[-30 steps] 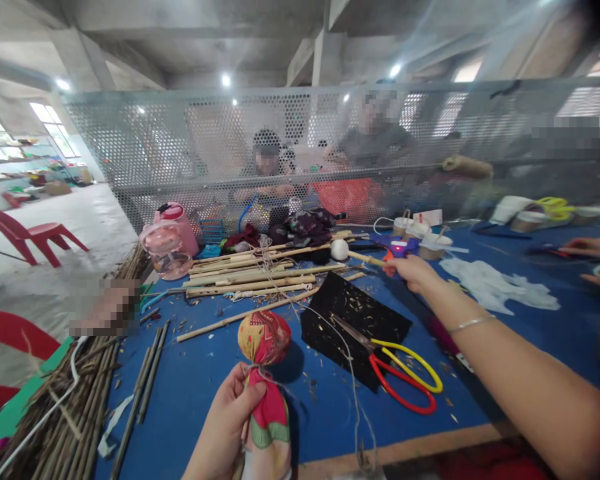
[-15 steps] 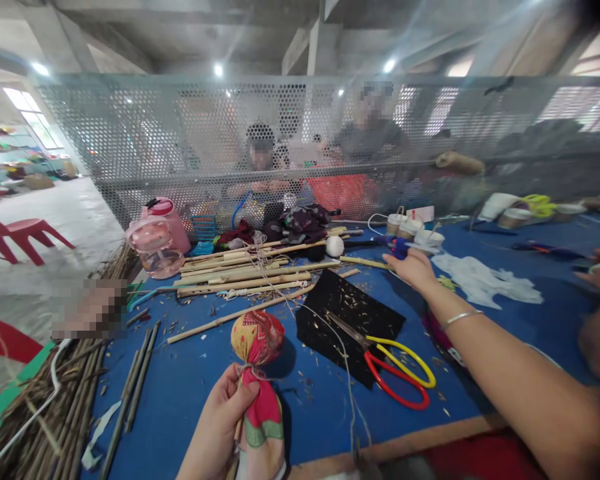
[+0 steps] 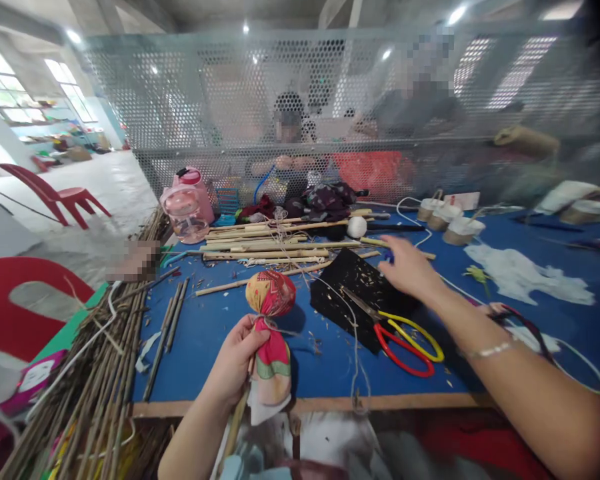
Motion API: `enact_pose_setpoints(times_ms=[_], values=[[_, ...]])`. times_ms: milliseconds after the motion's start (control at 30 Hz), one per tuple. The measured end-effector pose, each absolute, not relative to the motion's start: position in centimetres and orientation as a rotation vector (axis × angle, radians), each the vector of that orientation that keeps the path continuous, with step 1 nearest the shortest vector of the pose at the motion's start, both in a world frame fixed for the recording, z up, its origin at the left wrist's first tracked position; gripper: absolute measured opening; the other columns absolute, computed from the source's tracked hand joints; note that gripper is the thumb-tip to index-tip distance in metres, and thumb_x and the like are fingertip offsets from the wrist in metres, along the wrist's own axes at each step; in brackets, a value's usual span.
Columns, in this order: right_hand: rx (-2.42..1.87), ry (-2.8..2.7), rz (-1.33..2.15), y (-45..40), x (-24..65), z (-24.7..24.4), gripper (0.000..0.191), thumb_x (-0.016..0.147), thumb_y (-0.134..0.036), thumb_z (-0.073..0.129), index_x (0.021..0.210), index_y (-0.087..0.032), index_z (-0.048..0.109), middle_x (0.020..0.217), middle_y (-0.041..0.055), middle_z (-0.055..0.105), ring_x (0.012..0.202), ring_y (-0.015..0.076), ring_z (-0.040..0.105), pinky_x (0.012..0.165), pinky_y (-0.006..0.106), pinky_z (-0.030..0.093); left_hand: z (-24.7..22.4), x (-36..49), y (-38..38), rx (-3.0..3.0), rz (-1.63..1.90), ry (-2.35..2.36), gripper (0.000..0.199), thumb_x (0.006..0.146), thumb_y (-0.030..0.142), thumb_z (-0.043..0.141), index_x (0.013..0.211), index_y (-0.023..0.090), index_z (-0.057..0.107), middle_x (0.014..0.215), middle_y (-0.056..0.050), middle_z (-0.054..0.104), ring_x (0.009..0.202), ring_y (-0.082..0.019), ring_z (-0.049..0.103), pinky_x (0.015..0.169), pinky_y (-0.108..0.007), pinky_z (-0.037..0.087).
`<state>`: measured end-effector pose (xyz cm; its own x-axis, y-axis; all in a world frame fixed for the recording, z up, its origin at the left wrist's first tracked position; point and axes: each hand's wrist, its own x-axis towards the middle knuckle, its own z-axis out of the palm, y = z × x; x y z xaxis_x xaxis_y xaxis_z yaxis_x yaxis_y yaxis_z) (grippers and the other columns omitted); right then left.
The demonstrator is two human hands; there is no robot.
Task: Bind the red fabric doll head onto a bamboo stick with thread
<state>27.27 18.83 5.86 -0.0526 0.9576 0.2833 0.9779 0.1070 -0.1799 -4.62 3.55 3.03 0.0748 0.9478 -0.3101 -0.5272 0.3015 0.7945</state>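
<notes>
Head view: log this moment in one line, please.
left hand: grips tied cloth bundle | right hand: extended, hold unclear | scissors: partly on black sheet

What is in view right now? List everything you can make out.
Cloth-wrapped bundle: one, red, yellow, green, front centre
Scissors: one, red and yellow handles, right of centre
Black cloth: one, partly under scissors
White ball: one, back centre
Pale sticks: many, tan, back centre
Dark sticks: many, brown, left
Bottle: at least one, pink, back left
Cups: at least four, brown and white, back right
White scrap: one, right
Chairs: two, red, far left
Table: one, blue, centre
Mesh screen: one, grey, behind table
People: at least two, dark clothing, behind screen
Left hand: one, bare, gripping bundle
Right hand: one, bare, beyond scissors; grip unclear
</notes>
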Motion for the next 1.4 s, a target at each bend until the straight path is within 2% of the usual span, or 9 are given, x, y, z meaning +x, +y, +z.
enact_pose_setpoints(times_ms=[67, 167, 400, 533, 600, 900, 1067, 1233, 1400], values=[[-1.578, -2.32, 0.192, 15.1, 24.8, 6.8, 0.039, 0.079, -0.013, 0.044, 0.114, -0.021, 0.06, 0.111, 0.0081, 0.065, 0.098, 0.0223, 0.06, 0.087, 0.033, 0.045, 2.7, -5.0, 3.4, 0.588, 1.187, 0.971, 0.032, 0.065, 0.029, 0.074, 0.088, 0.017, 0.055, 0.066, 0.003, 0.063, 0.052, -0.009, 0.057, 0.054, -0.02, 0.046], [-1.362, -2.63, 0.397, 10.4, 22.8, 7.0, 0.037, 0.076, -0.006, 0.042, 0.091, -0.024, 0.07, 0.094, 0.004, 0.069, 0.086, 0.0194, 0.063, 0.079, 0.029, 0.046, 1.8, -5.8, 3.8, 0.695, 1.181, 1.041, 0.029, 0.069, 0.03, 0.071, 0.089, 0.018, 0.054, 0.067, 0.003, 0.063, 0.054, -0.01, 0.057, 0.055, -0.021, 0.045], [-1.442, -2.792, 0.342, 7.6, 23.4, 4.5, 0.044, 0.072, -0.002, 0.047, 0.103, -0.027, 0.067, 0.098, 0.006, 0.064, 0.093, 0.0223, 0.06, 0.077, 0.031, 0.044, 1.5, -6.4, 5.3, 0.837, 1.142, 1.116, 0.031, 0.068, 0.033, 0.072, 0.088, 0.014, 0.058, 0.071, 0.0, 0.066, 0.058, -0.011, 0.059, 0.059, -0.023, 0.046], [-1.358, -2.782, 0.246, 7.6, 23.2, 4.1, 0.019, 0.079, -0.014, 0.053, 0.081, -0.022, 0.07, 0.096, 0.0083, 0.061, 0.091, 0.0236, 0.056, 0.078, 0.034, 0.043, 2.3, -5.7, 4.4, 0.751, 1.094, 1.025, 0.041, 0.067, 0.034, 0.074, 0.099, 0.015, 0.058, 0.077, -0.002, 0.068, 0.063, -0.013, 0.062, 0.063, -0.026, 0.048], [-1.27, -2.742, 0.272, 7.7, 22.8, 4.4, 0.019, 0.084, -0.019, 0.05, 0.073, -0.02, 0.066, 0.093, 0.0082, 0.062, 0.089, 0.0223, 0.055, 0.08, 0.035, 0.042, 2.4, -5.3, 4.2, 0.755, 1.081, 1.015, 0.041, 0.067, 0.036, 0.073, 0.1, 0.015, 0.057, 0.077, -0.002, 0.068, 0.065, -0.015, 0.062, 0.066, -0.028, 0.049], [-1.24, -2.329, 0.728, 7.7, 20.5, 5.2, 0.013, 0.09, -0.025, 0.041, 0.081, -0.02, 0.05, 0.069, -0.0026, 0.053, 0.062, 0.0126, 0.047, 0.061, 0.025, 0.035, 1.0, -5.9, 5.8, 1.505, 1.103, 1.737, 0.044, 0.074, 0.038, 0.063, 0.109, 0.015, 0.054, 0.077, -0.008, 0.066, 0.075, -0.026, 0.061, 0.07, -0.035, 0.043], [-1.084, -2.198, 1.029, 8.2, 19.4, 5.5, 0.011, 0.09, -0.027, 0.041, 0.098, -0.02, 0.046, 0.065, -0.0058, 0.042, 0.058, 0.0107, 0.038, 0.059, 0.023, 0.032, 2.6, -3.7, 4.4, 1.571, 1.47, 1.734, 0.039, 0.073, 0.029, 0.063, 0.11, 0.018, 0.057, 0.11, -0.013, 0.06, 0.1, -0.028, 0.055, 0.085, -0.037, 0.041], [-0.834, -2.06, 1.267, 8.7, 17.7, 6.3, 0.017, 0.085, -0.02, 0.043, 0.102, -0.02, 0.041, 0.073, -0.0039, 0.044, 0.064, 0.0108, 0.04, 0.064, 0.024, 0.035, 4.0, 0.2, 4.2, 1.238, 1.027, 1.128, 0.051, 0.07, 0.027, 0.066, 0.118, 0.018, 0.051, 0.076, -0.003, 0.065, 0.049, -0.01, 0.051, 0.047, -0.022, 0.039], [-0.919, -1.96, 1.14, 9.3, 18.7, 7.2, 0.014, 0.08, -0.021, 0.048, 0.094, -0.019, 0.046, 0.065, -0.0056, 0.04, 0.056, 0.0098, 0.035, 0.055, 0.022, 0.031, 4.6, -1.1, 3.8, 1.129, 0.789, 1.081, 0.031, 0.072, 0.046, 0.063, 0.076, 0.016, 0.058, 0.047, 0.005, 0.049, 0.035, -0.005, 0.038, 0.037, -0.018, 0.026]])
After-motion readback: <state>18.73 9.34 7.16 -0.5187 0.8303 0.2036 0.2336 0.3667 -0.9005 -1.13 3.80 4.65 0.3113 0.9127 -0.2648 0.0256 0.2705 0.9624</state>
